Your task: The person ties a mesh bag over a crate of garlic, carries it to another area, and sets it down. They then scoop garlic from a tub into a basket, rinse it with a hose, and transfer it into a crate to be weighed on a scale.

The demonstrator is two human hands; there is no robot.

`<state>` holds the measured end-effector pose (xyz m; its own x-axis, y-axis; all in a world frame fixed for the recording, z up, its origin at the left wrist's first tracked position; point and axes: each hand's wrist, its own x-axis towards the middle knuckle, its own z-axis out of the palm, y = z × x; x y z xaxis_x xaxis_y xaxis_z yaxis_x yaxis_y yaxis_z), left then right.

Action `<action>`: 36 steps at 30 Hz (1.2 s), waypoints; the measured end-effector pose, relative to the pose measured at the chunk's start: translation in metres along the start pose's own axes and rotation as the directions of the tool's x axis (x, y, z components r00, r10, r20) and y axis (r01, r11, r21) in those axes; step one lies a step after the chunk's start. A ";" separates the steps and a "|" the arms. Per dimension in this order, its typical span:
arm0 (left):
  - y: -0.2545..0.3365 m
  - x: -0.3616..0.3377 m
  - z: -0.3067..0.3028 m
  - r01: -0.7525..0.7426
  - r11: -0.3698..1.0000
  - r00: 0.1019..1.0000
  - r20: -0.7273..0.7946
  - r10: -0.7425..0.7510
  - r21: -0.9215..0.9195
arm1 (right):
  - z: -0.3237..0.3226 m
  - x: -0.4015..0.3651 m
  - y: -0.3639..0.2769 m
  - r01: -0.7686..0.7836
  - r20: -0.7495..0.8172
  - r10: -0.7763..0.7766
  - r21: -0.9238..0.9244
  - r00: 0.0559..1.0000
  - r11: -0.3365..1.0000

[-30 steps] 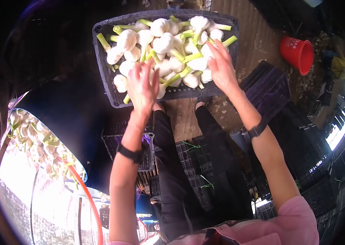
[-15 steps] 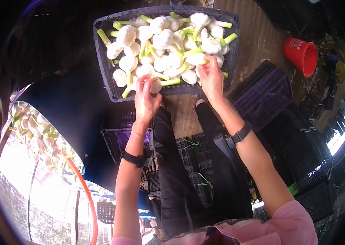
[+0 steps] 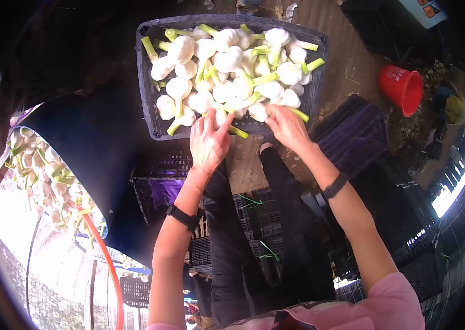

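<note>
A dark plastic crate (image 3: 147,104) holds several white garlic bulbs (image 3: 181,49) with short green stems. My left hand (image 3: 209,140) is at the crate's near edge, its fingers closed on a garlic bulb (image 3: 221,116) whose green stem points right. At the near right part of the crate, my right hand (image 3: 286,127) has its fingertips pressed together beside a bulb (image 3: 258,112) and a green stem. What those fingertips hold, if anything, is hidden.
A red bucket (image 3: 400,89) stands at the right, near an empty-looking dark crate (image 3: 350,135). Stacked black crates (image 3: 260,220) lie below, between my legs. More garlic (image 3: 51,181) is at the left, by an orange hose (image 3: 108,258).
The view has shifted, so the crate appears slightly lower and to the right. My right hand has moved down, toward the crate's near edge. My left hand stays at the same bulb.
</note>
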<state>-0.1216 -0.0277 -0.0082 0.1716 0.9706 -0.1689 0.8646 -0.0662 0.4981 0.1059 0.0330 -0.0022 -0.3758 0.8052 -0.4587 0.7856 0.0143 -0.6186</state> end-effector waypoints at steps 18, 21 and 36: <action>-0.054 -0.003 -0.033 0.234 0.895 0.728 -0.542 -0.420 -0.380 | 0.016 0.103 -0.072 0.080 -0.206 -0.090 -0.054 0.974 0.995; -0.109 -0.018 -0.031 0.526 0.516 0.360 -0.373 -0.855 -0.676 | 0.021 0.113 -0.065 0.093 -0.115 -0.106 -0.114 0.988 0.989; -0.152 -0.060 0.008 0.126 -0.839 0.477 0.774 -0.417 -0.529 | -0.013 0.319 -0.196 -0.056 0.043 0.058 -0.044 0.997 0.997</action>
<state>-0.2596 -0.0776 -0.0801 0.0867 0.3111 -0.9464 -0.9539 0.3000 0.0112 -0.1617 0.2953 -0.0190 -0.3503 0.7787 -0.5205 0.8264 -0.0045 -0.5631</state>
